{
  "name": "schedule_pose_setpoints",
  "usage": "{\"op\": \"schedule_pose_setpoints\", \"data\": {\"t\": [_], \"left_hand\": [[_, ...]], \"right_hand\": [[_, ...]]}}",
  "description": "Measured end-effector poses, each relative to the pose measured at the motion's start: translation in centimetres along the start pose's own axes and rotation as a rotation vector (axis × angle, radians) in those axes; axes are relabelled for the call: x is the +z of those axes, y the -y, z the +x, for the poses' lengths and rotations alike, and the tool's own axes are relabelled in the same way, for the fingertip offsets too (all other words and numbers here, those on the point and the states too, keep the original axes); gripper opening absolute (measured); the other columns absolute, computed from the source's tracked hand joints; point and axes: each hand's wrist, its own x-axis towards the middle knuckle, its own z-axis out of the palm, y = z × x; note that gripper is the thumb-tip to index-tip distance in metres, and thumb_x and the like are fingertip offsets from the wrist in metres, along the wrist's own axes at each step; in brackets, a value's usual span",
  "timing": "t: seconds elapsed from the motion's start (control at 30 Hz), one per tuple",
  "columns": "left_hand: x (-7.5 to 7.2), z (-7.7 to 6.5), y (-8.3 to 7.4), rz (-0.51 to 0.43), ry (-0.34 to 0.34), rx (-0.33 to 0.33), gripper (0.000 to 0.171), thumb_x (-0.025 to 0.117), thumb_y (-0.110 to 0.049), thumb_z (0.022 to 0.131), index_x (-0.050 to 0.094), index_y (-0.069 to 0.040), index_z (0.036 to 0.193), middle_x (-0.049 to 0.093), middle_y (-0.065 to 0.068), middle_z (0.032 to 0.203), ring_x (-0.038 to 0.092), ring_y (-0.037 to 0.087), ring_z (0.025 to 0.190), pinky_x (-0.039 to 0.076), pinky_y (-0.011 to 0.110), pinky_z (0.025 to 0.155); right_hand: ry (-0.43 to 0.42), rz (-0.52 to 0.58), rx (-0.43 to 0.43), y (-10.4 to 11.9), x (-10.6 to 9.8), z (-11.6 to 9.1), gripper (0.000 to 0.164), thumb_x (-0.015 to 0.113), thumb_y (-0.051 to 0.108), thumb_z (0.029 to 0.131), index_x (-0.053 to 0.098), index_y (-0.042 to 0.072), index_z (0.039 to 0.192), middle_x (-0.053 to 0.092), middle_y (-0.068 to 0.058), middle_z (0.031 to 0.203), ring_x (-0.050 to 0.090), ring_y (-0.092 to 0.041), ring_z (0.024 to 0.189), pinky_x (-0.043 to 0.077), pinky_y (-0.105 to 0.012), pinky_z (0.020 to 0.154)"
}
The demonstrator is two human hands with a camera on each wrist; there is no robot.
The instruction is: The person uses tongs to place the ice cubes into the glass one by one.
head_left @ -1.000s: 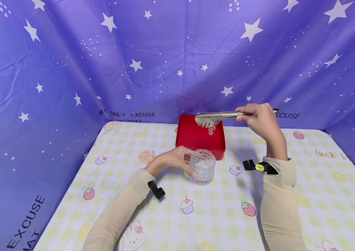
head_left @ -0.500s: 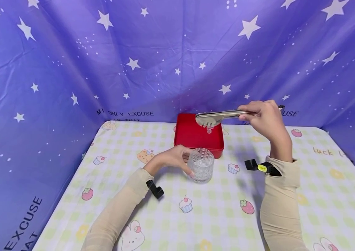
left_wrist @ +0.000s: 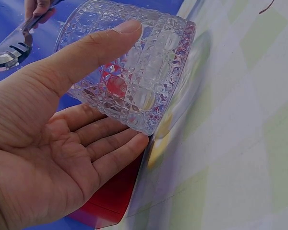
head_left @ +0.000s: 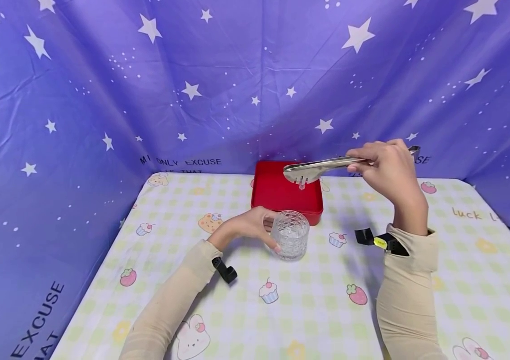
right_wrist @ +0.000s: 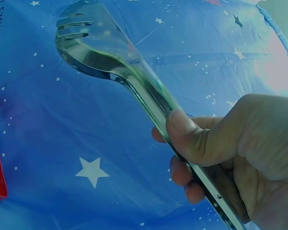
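My left hand [head_left: 252, 226] holds a clear cut-pattern glass [head_left: 292, 239] by its side, standing on the tablecloth. In the left wrist view, the thumb lies across the glass [left_wrist: 149, 72] and the fingers reach behind it. Clear lumps show through its wall. My right hand [head_left: 385, 167] grips metal tongs [head_left: 329, 164], raised with their slotted head over the red box [head_left: 313, 218]. Just below the head's prongs shows a small clear piece [head_left: 302, 186], mostly hidden. In the right wrist view, the two arms of the tongs [right_wrist: 149, 96] lie close together under the thumb.
The open red box stands right behind the glass, near the table's back edge. A checked tablecloth [head_left: 327, 320] with printed cupcakes and strawberries covers the table. Purple star-printed cloth [head_left: 223, 65] hangs behind and at both sides.
My right hand has shifted slightly up and to the right with the tongs. Less of the small clear piece shows beneath their head. The left hand and the glass keep their place.
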Motion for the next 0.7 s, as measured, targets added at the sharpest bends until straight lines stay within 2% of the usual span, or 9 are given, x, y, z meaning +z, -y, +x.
{"op": "schedule_pose_setpoints", "data": {"t": [0.13,0.3,0.43,0.57,0.7], "left_hand": [[0.01,0.00,-0.04,-0.008,0.003,0.009,0.072,0.092,-0.001,0.068,0.065,-0.004,0.134,0.073,0.009,0.126,0.068,0.015,0.118,0.053,0.025,0.105],[0.02,0.08,0.04,-0.018,0.003,0.015,0.072,0.092,0.001,0.068,0.065,-0.003,0.135,0.073,0.010,0.127,0.068,0.015,0.117,0.053,0.025,0.104],[0.01,0.16,0.16,-0.021,0.004,0.024,0.074,0.091,0.002,0.069,0.063,-0.003,0.137,0.072,0.011,0.128,0.068,0.015,0.117,0.053,0.025,0.104],[0.00,0.18,0.22,-0.025,0.005,0.023,0.073,0.091,0.002,0.069,0.063,-0.002,0.137,0.072,0.013,0.128,0.068,0.017,0.117,0.054,0.025,0.104],[0.01,0.21,0.21,-0.034,0.009,0.017,0.071,0.090,0.003,0.070,0.064,-0.001,0.135,0.072,0.014,0.127,0.068,0.017,0.117,0.053,0.026,0.105]], "right_hand": [[0.028,-0.005,-0.005,0.23,-0.28,-0.06,0.021,0.084,0.007,0.081,0.080,0.004,0.102,0.076,-0.016,0.085,0.064,-0.031,0.077,0.036,-0.041,0.084],[0.089,-0.001,-0.032,0.20,-0.38,-0.02,0.021,0.084,0.006,0.080,0.081,0.006,0.101,0.065,-0.004,0.067,0.045,-0.010,0.061,0.034,-0.037,0.081],[0.141,0.009,-0.042,0.09,-0.25,-0.01,0.023,0.085,0.007,0.078,0.081,0.007,0.101,0.057,0.001,0.062,0.036,-0.005,0.059,0.034,-0.036,0.080],[0.173,0.030,-0.048,0.11,-0.07,0.00,0.022,0.085,0.006,0.078,0.082,0.008,0.099,0.062,0.001,0.064,0.039,-0.008,0.061,0.034,-0.036,0.082],[0.210,0.052,-0.054,0.20,0.10,-0.01,0.022,0.085,0.005,0.078,0.082,0.007,0.099,0.072,-0.003,0.075,0.038,-0.006,0.060,0.034,-0.036,0.082]]}}
